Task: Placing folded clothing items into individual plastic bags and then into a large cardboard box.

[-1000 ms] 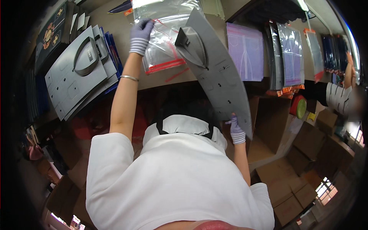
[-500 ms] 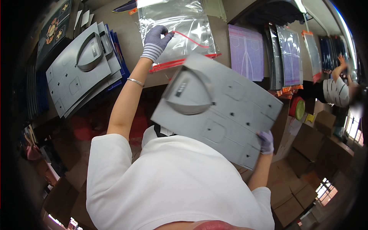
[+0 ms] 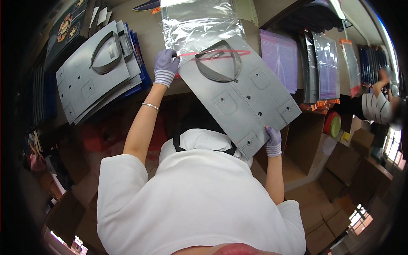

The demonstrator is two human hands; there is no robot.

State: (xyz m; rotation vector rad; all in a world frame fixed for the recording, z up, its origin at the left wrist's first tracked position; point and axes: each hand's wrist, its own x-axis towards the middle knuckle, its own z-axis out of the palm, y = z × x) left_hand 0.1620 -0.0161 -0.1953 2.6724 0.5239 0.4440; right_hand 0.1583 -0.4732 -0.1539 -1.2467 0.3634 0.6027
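In my right hand [image 3: 273, 142], gloved in lilac and white, is the lower edge of a flat grey card piece printed like a shirt [image 3: 248, 100], with a raised collar loop. It tilts, collar end away from me. My left hand [image 3: 166, 66], gloved alike, pinches the red-edged lip of a clear plastic bag [image 3: 199, 29] lying on the table. The bag's red strip crosses over the collar, so the collar end seems to sit within the bag's mouth. Exactly how far in it reaches is hard to tell through the shine.
A stack of similar grey shirt-shaped pieces [image 3: 95, 76] lies to the left, with dark printed ones [image 3: 63, 32] beyond. Bagged purple pieces [image 3: 278, 59] lie to the right. Cardboard boxes [image 3: 340, 165] stand lower right. Another person's striped sleeve [image 3: 374, 106] shows at far right.
The grey card piece has moved away from me and turned, its collar end meeting the bag's mouth. My left hand has drawn the bag's lip nearer. My right hand has moved left and away from me.
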